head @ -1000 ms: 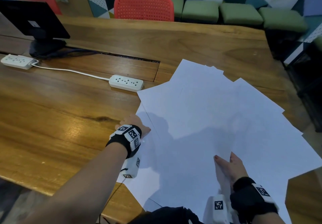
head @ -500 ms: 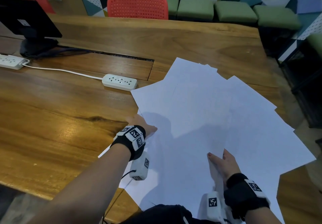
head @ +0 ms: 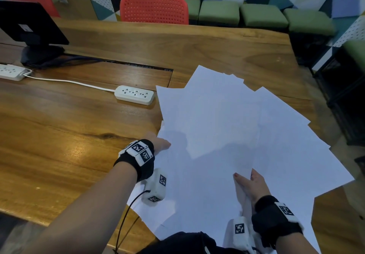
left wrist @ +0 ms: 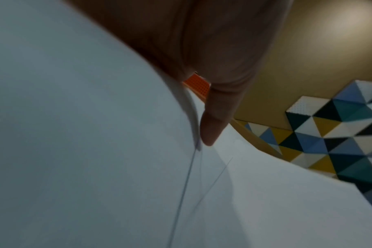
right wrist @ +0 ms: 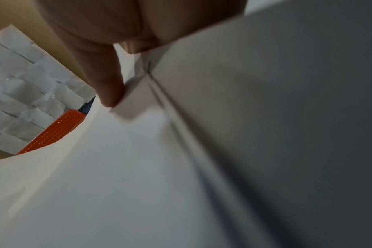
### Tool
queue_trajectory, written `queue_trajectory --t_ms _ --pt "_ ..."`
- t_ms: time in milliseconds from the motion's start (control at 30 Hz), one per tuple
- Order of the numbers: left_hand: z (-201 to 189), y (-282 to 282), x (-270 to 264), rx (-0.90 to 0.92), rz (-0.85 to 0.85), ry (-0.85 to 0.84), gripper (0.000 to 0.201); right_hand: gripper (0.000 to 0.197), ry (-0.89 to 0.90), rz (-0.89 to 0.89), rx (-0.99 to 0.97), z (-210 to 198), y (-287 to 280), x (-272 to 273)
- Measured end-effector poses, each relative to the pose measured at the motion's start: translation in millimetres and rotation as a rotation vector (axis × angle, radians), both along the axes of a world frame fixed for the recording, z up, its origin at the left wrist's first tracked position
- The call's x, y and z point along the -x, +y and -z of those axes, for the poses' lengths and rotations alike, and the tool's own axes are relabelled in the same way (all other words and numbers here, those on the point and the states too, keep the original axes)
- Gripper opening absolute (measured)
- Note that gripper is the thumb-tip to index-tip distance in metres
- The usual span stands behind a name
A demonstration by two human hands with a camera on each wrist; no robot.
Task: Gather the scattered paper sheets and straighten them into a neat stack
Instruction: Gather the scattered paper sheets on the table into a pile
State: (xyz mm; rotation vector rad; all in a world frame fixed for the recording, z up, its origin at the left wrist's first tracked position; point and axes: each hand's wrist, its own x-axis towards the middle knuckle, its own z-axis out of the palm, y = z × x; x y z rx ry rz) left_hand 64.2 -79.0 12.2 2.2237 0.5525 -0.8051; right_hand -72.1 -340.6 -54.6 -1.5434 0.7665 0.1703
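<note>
— So where are the paper sheets (head: 227, 135)?

— Fanned out in a loose, overlapping spread that fills the centre and lower right of the head view, lying on the wooden table (head: 69, 135). Their corners stick out at different angles, so no edges line up.

— And the left hand (head: 158, 144)?

— It sits at the left edge of the spread, centre-left of the frame. The left wrist view shows the thumb (left wrist: 214, 120) lying on top of the paper with an edge of sheets curving up beside it, so it pinches the sheets there.

— What about the right hand (head: 251, 186)?

— Lower right of the head view, at the near side of the spread. The thumb (head: 240, 178) rests on top and the other fingers pass under a raised sheet. Its wrist view shows a fingertip (right wrist: 110, 95) pressed against a lifted paper corner, so this hand grasps paper too.

— Anything else on the table?

— One white power strip (head: 134, 94) just left of the sheets, with a cable running to a second strip (head: 11, 73) at the left edge. A dark monitor (head: 29, 24) stands upper left, and a red chair (head: 154, 8) is behind the table at the top.
</note>
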Motion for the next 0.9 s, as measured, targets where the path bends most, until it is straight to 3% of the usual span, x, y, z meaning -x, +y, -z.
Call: queue_trajectory --t_ms 100,267,467,700,800,900 --pt "-1.4 2.3 6.1 0.1 -0.023 0.0 0.069 0.021 -0.005 0.002 0.004 -0.7 0.3 0.3" --pt "3.2 15.6 21.0 0.199 0.003 -0.09 0.03 0.028 0.01 0.004 0.014 -2.1 0.7 -0.7" --pt "-14.4 45.9 24.1 0.195 -0.158 -0.234 0.032 0.021 0.014 -0.001 0.036 -7.2 4.2 0.0" --pt "-78.2 70.7 31.3 0.146 -0.152 -0.53 0.025 0.014 0.015 -0.023 0.078 -20.5 8.8 3.0" --pt "-115.9 64.6 35.3 0.243 -0.145 -0.673 0.026 0.013 0.027 -0.037 0.089 -28.9 12.7 4.6" --pt "-150.3 43.4 46.5 0.459 -0.089 -0.74 0.022 0.017 0.013 -0.037 0.073 -37.8 17.6 4.2"
